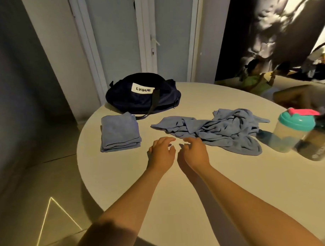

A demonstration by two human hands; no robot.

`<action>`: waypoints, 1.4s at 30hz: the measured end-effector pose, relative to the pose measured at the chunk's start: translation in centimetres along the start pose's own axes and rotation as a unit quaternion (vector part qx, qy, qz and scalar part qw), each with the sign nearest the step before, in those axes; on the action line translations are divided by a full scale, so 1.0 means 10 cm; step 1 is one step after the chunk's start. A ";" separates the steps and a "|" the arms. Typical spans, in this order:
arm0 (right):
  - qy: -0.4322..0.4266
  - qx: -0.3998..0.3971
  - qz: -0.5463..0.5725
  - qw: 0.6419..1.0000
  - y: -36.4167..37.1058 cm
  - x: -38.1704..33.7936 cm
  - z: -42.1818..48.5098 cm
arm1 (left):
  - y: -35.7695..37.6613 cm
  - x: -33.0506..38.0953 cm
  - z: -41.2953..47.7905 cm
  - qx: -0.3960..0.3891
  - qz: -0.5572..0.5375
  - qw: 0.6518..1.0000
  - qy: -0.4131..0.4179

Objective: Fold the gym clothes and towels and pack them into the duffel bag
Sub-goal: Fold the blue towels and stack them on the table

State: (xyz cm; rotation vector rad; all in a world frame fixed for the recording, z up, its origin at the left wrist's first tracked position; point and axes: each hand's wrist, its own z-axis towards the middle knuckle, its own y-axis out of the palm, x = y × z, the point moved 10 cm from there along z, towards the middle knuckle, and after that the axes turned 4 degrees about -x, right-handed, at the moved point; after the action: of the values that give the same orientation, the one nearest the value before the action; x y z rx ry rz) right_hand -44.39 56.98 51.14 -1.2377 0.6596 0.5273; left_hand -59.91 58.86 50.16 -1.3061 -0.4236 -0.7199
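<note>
Hands are shown side by side in the head view, stretched out over a round cream table (123,179). The left hand (161,153) is held palm down with its fingers slightly spread and loosely bent, and nothing is gripped by it. The right hand (193,152) is set just beside it, fingers likewise relaxed and a little curled, empty; its fingertips (187,140) are placed at the near edge of a crumpled blue cloth (224,131), though whether that cloth is touched cannot be told. This cloth is spread in a rumpled heap across the middle of the table, unfolded. A folded blue towel (119,133) is laid flat to the left of it, near the left hand but apart from it. Behind the folded towel, at the far edge of the table, a dark duffel bag (138,99) with a white label reading LVQUE is set, its strap trailed down towards the towel. At the right, a clear shaker bottle (294,131) with a teal lid is stood near the crumpled cloth, and a dark bottle (317,143), blurred, is seen just beside it.
</note>
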 end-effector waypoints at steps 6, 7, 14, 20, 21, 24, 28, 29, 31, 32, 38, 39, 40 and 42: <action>0.028 0.060 -0.132 0.989 -0.79 0.57 -0.05 | 0.64 0.56 0.12 -0.067 -0.078 0.994 0.039; 0.048 0.028 -0.138 0.989 -0.80 0.69 -0.02 | 0.71 0.64 0.18 -0.077 -0.091 0.992 0.042; 0.049 -0.082 -0.105 0.990 -0.82 1.06 0.00 | 0.99 1.23 0.62 -0.135 0.059 0.986 0.075; 0.012 -0.028 -0.211 0.977 -0.76 1.06 -0.07 | 1.21 1.02 0.70 -0.147 0.147 0.978 0.010; 0.009 -0.019 -0.225 0.974 -0.75 1.05 -0.09 | 1.17 0.99 0.69 -0.122 0.113 0.986 0.014; 0.015 0.002 -0.257 0.966 -0.73 1.03 -0.11 | 0.89 0.97 0.55 -0.042 -0.018 0.998 0.043; 0.061 -0.012 -0.235 0.970 -0.82 1.12 -0.01 | 0.35 1.01 0.30 0.015 -0.134 0.990 0.041; 0.077 -0.009 -0.228 0.971 -0.87 1.17 0.02 | 0.23 0.97 0.26 0.025 -0.131 0.990 0.035; 0.117 -0.017 -0.206 0.971 -0.95 1.29 0.07 | 0.02 0.82 0.18 0.049 -0.102 0.993 0.019; 0.132 -0.022 -0.188 0.973 -0.97 1.32 0.09 | -0.06 0.71 0.15 0.053 -0.078 0.995 0.006; 0.090 0.025 -0.139 0.986 -0.94 1.17 -0.12 | 0.00 0.54 -0.02 -0.015 0.129 0.992 -0.004; 0.073 0.045 -0.130 0.988 -0.95 1.12 -0.18 | 0.02 0.70 -0.03 0.002 0.151 0.987 0.053; 0.054 0.071 -0.118 0.989 -1.00 1.06 -0.24 | 0.09 0.83 -0.02 0.002 0.165 0.981 0.100; -0.010 0.112 -0.118 0.987 -1.06 0.89 -0.34 | 0.34 0.98 0.01 -0.066 0.132 0.979 0.141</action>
State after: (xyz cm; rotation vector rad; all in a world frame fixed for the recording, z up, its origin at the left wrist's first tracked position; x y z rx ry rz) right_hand -31.44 51.14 51.39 -1.0787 0.5307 0.2601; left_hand -50.53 56.89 54.21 -1.3291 0.0269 -0.7034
